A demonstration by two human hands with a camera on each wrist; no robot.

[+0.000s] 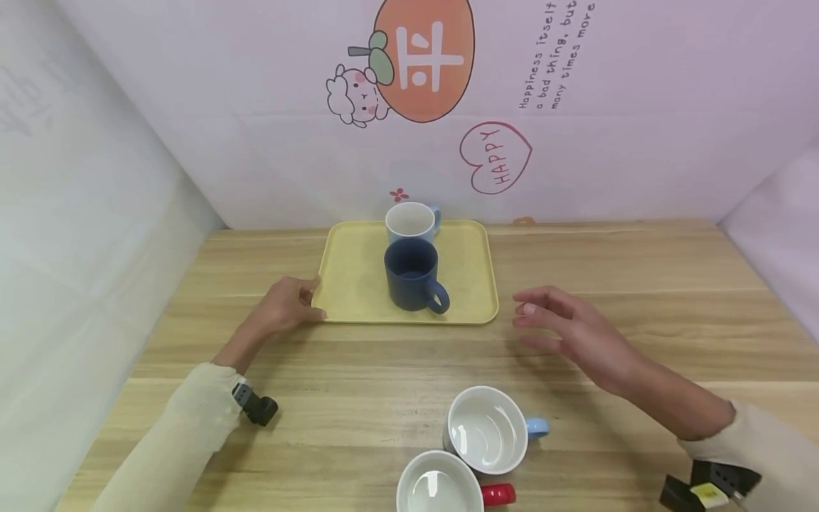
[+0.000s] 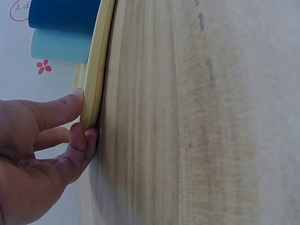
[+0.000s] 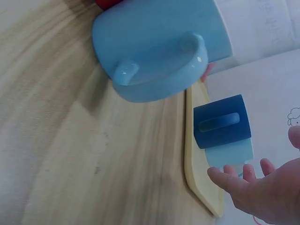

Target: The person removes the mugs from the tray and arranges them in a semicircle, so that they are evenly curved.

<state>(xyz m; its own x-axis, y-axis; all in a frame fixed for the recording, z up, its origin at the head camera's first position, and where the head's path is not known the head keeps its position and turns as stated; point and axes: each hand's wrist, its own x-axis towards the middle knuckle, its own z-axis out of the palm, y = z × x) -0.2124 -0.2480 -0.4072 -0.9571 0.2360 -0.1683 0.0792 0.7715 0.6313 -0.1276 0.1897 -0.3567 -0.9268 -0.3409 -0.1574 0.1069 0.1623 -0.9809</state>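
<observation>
A pale yellow tray (image 1: 352, 284) lies on the wooden table, bearing a dark blue mug (image 1: 409, 284) and, behind it, a light blue mug (image 1: 409, 222) with a white inside. My left hand (image 1: 288, 306) holds the tray's near left corner between thumb and fingers, as the left wrist view shows with the rim (image 2: 96, 79). To the right of the tray, my right hand (image 1: 576, 334) hovers over the table with its fingers relaxed and apart, holding nothing. Fingers (image 3: 227, 180) of that hand show near the tray in the right wrist view.
Two mugs with white insides stand at the table's front: one with a light blue handle (image 1: 537, 427), another with a red handle (image 1: 499, 494), cut off by the frame. A printed white cloth (image 1: 288, 163) rises behind the table, with more white cloth at both sides.
</observation>
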